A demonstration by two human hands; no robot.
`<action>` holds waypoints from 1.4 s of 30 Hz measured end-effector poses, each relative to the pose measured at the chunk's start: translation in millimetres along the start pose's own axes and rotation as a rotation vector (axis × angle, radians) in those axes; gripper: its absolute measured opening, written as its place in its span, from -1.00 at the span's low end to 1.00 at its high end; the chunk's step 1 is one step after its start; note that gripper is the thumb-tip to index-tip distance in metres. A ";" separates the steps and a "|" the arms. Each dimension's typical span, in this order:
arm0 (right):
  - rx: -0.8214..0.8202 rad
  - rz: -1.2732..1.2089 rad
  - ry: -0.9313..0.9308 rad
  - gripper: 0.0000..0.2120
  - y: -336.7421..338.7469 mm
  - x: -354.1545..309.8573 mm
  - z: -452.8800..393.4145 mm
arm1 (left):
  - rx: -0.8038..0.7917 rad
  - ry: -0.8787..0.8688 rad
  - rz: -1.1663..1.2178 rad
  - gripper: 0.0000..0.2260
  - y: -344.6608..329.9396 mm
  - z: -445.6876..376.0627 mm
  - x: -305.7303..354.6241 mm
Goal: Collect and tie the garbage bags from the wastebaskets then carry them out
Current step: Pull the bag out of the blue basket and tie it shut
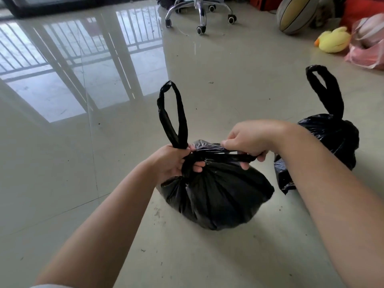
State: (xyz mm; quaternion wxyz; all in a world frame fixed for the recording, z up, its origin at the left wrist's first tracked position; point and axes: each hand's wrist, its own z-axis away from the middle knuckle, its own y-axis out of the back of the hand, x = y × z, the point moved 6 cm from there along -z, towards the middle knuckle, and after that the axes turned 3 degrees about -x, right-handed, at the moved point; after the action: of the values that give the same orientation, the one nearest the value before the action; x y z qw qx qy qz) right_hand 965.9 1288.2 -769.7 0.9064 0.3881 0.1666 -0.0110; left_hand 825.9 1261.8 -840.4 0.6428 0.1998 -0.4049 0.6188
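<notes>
**Both hands on the near bag's handles, floor level**

Your forearms enter from the bottom edge, bare, converging on the near black garbage bag (pixel 216 196); it sits on the pale tiled floor (pixel 62 183), its top gathered into pleats. Your left hand (pixel 176 163) has its fingers curled round the base of one handle loop (pixel 172 115); that loop stands upright above the fist. Your right hand (pixel 249 142) is curled too, gripping the other handle strip (pixel 224 157); the strip runs taut and roughly level from the left fist across the bag's top to the right fingers. Whether a knot is fully formed under the hands cannot be told.

Second black bag (pixel 332 140) lies just beside the first, on your right and partly behind your right forearm; one of its handle loops (pixel 324 90) sticks up; top appears closed.

Farther back: chrome chair base (pixel 199 11) on castors; yellow plush duck (pixel 334 39); striped ball (pixel 297 15) near it; pink plastic bag (pixel 369 48) at the right edge; window bars reflected in the floor on the left.
</notes>
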 end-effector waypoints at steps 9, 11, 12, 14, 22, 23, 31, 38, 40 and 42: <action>-0.274 -0.831 0.091 -0.66 -69.8 23.1 -29.0 | 0.276 -0.127 0.374 -0.66 20.6 -12.6 -1.2; -0.309 -0.928 0.063 -0.71 -81.8 29.9 -34.4 | 0.269 -0.143 0.433 -0.66 17.8 -12.4 -5.5; -0.309 -0.973 0.054 -0.74 -82.9 33.2 -36.3 | 0.249 -0.148 0.461 -0.67 16.9 -11.8 -7.2; -0.283 -1.045 0.039 -0.82 -81.2 41.7 -38.0 | 0.189 -0.157 0.456 -0.69 16.4 -9.8 -8.9; 0.412 -0.783 0.091 -0.76 -11.7 61.0 -24.3 | 0.033 -0.131 -0.026 -0.64 14.8 -8.6 -14.3; 0.511 -0.653 0.141 -0.75 -2.1 54.0 -20.0 | 0.003 -0.133 -0.077 -0.63 11.3 -9.6 -12.7; 0.025 -0.194 0.315 -0.38 -43.0 4.6 -32.3 | -0.179 -0.207 -0.391 -0.59 -10.0 -4.5 -6.2; 0.090 -0.159 0.255 -0.70 -47.1 8.0 -34.1 | 0.228 -0.374 -0.382 -0.62 15.0 -9.9 -3.0; 0.078 -0.142 0.258 -0.72 -51.7 5.1 -35.0 | 0.409 -0.448 -0.490 -0.60 20.0 -11.0 2.2; 0.078 -0.125 0.272 -0.74 -56.0 -0.4 -36.0 | 0.577 -0.456 -0.687 -0.65 21.2 -10.0 3.1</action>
State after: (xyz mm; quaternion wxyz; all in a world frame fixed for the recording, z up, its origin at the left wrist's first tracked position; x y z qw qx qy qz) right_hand 946.5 1274.5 -832.0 0.8572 0.4100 0.3110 -0.0214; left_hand 808.0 1274.7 -849.1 0.6231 0.6211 -0.2585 0.3989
